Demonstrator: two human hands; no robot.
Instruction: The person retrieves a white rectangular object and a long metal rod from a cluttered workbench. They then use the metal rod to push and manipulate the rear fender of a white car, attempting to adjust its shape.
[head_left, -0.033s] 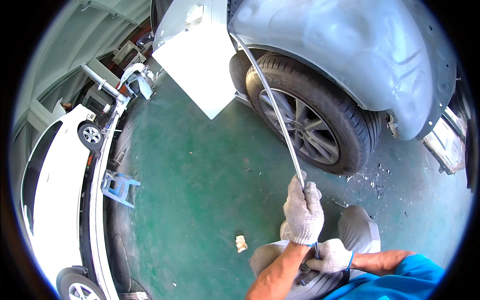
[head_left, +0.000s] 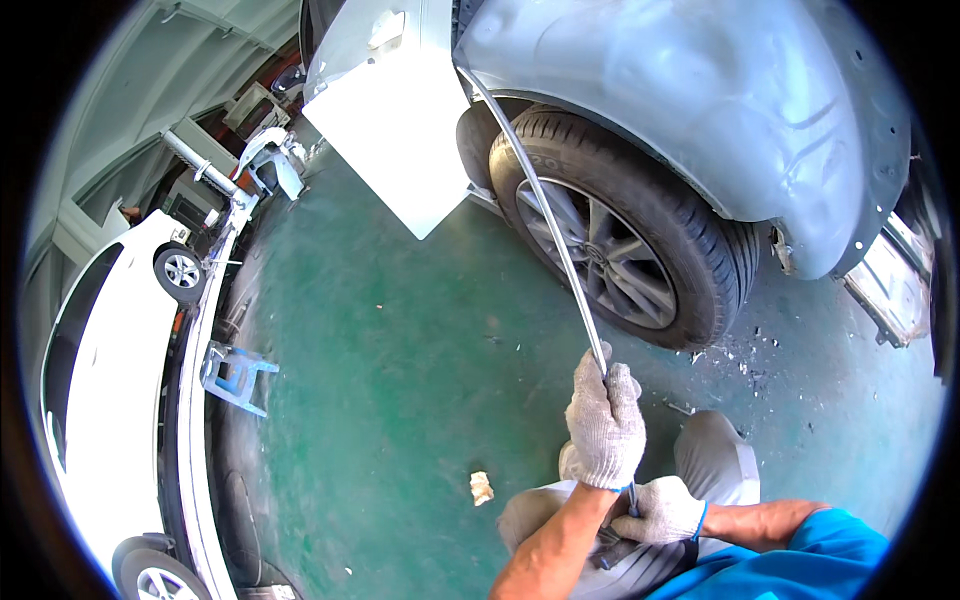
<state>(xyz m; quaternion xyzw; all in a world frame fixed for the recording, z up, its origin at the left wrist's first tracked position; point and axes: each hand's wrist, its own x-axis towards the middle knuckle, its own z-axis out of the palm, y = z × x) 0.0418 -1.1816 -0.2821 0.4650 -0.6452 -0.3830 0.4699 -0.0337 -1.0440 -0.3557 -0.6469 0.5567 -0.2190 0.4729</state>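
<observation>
A long thin metal rod runs up from my lap to the front edge of the wheel arch of a grey car fender. My left hand, in a white knit glove, is closed around the rod higher up. My right hand, gloved too, grips the rod's lower end just above my knees. The rod passes in front of the black tyre and its spoked wheel. Where its far tip meets the fender is too small to make out.
A white body panel hangs left of the wheel. A white car stands along the left, with a blue stand beside it. On the green floor lie a pale scrap and small debris by the tyre.
</observation>
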